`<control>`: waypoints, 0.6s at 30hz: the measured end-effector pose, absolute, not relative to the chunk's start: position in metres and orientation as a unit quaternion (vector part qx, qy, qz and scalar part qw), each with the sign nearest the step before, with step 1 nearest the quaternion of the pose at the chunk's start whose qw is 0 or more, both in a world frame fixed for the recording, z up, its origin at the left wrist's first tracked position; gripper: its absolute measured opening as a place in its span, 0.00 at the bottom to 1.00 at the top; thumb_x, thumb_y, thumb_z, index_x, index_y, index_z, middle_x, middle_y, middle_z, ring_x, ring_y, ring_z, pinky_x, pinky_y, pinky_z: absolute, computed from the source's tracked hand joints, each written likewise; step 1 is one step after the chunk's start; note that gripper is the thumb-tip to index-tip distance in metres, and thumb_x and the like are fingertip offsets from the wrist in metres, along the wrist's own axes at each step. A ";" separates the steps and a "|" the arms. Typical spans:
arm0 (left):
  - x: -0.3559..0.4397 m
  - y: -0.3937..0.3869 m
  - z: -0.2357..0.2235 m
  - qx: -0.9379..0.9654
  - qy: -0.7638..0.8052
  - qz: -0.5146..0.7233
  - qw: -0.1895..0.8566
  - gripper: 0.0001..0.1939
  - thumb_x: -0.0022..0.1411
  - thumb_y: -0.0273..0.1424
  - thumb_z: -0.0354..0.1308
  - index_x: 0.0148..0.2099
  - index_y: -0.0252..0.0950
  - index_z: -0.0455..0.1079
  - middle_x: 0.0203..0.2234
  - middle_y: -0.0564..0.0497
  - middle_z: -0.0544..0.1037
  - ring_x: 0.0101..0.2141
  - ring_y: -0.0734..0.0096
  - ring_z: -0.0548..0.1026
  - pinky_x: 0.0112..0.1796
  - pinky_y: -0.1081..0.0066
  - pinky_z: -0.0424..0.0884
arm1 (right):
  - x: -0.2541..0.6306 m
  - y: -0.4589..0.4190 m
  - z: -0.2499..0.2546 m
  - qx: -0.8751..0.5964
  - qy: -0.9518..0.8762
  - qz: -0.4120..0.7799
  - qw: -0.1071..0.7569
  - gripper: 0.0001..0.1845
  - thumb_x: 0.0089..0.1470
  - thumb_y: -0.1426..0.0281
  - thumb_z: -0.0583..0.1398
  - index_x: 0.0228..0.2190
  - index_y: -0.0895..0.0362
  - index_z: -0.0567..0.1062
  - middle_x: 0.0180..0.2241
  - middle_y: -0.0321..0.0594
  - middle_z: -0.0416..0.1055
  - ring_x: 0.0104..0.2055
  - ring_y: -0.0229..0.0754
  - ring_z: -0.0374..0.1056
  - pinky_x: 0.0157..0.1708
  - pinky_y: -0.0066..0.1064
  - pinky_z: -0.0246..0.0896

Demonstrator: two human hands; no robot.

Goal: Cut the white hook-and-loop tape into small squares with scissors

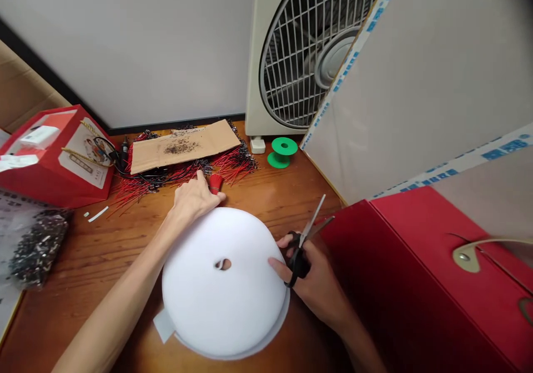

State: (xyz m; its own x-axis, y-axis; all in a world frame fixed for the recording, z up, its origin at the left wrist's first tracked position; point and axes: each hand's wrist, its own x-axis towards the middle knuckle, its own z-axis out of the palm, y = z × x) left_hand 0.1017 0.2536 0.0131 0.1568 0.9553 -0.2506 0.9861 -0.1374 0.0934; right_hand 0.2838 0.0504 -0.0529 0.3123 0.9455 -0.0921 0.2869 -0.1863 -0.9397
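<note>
A large white roll of wide strip material (220, 312) lies flat on the table before me, its loose end poking out at the lower left. My left hand (195, 196) reaches past the roll's far edge, index finger stretched and thumb apart. Between that finger and thumb, close to the thumb tip, is a small bundle of red wires (215, 184); a firm grip does not show. My right hand (318, 284) holds black-handled scissors (300, 253) at the roll's right edge, blades spread and pointing up and away. Its thumb reaches over the white roll.
Behind lie many red and black wires (235, 162) under a cardboard piece (187, 146). A green spool (283, 146) stands before a box fan (255, 84). Red gift bag (83, 167) and plastic bag of dark parts (37, 251) are left; a red box (420, 251) bounds the right.
</note>
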 end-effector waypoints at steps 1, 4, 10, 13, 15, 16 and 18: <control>0.100 0.253 0.013 0.751 0.647 -0.060 0.118 0.37 0.57 0.49 0.60 0.62 0.29 0.68 0.45 0.30 0.85 0.47 0.37 0.83 0.44 0.55 0.75 | 0.284 0.051 -0.053 -0.676 -0.457 0.370 0.444 0.16 0.53 0.58 0.69 0.37 0.54 0.76 0.34 0.40 0.76 0.35 0.47 0.71 0.35 0.37 0.68; 0.095 0.252 0.013 0.753 0.649 -0.037 0.102 0.36 0.56 0.48 0.60 0.60 0.30 0.69 0.44 0.30 0.84 0.47 0.36 0.82 0.43 0.54 0.75 | 0.286 0.051 -0.054 -0.672 -0.461 0.371 0.445 0.15 0.54 0.58 0.68 0.37 0.54 0.76 0.35 0.40 0.75 0.36 0.47 0.71 0.37 0.37 0.68; 0.086 0.249 0.019 0.752 0.653 -0.005 0.091 0.31 0.55 0.45 0.61 0.55 0.31 0.71 0.44 0.30 0.84 0.47 0.33 0.82 0.43 0.51 0.75 | 0.288 0.052 -0.055 -0.667 -0.468 0.368 0.448 0.15 0.54 0.58 0.69 0.38 0.54 0.76 0.34 0.39 0.74 0.35 0.46 0.70 0.36 0.36 0.68; 0.091 0.253 0.030 0.748 0.657 0.024 0.091 0.31 0.55 0.43 0.60 0.56 0.30 0.71 0.47 0.27 0.83 0.49 0.33 0.81 0.45 0.50 0.74 | 0.288 0.052 -0.054 -0.667 -0.473 0.363 0.447 0.15 0.54 0.59 0.69 0.38 0.54 0.76 0.33 0.38 0.74 0.34 0.46 0.71 0.35 0.36 0.68; 0.103 0.259 0.037 0.753 0.648 0.044 0.102 0.31 0.56 0.43 0.60 0.56 0.29 0.71 0.48 0.27 0.82 0.50 0.33 0.80 0.46 0.50 0.74 | 0.287 0.052 -0.053 -0.667 -0.475 0.359 0.449 0.15 0.53 0.59 0.69 0.37 0.54 0.76 0.34 0.40 0.76 0.34 0.46 0.72 0.36 0.36 0.69; 0.112 0.262 0.040 0.759 0.639 0.052 0.113 0.31 0.56 0.44 0.60 0.56 0.29 0.71 0.47 0.28 0.83 0.50 0.34 0.80 0.46 0.51 0.74 | 0.287 0.052 -0.052 -0.666 -0.476 0.356 0.451 0.15 0.53 0.58 0.68 0.37 0.54 0.75 0.35 0.41 0.77 0.35 0.46 0.73 0.36 0.36 0.70; 0.135 0.269 0.041 0.773 0.614 0.063 0.145 0.30 0.56 0.45 0.60 0.54 0.29 0.73 0.45 0.30 0.84 0.49 0.39 0.81 0.45 0.54 0.74 | 0.288 0.053 -0.052 -0.668 -0.478 0.349 0.452 0.15 0.53 0.58 0.68 0.37 0.54 0.75 0.36 0.42 0.78 0.34 0.46 0.74 0.37 0.36 0.71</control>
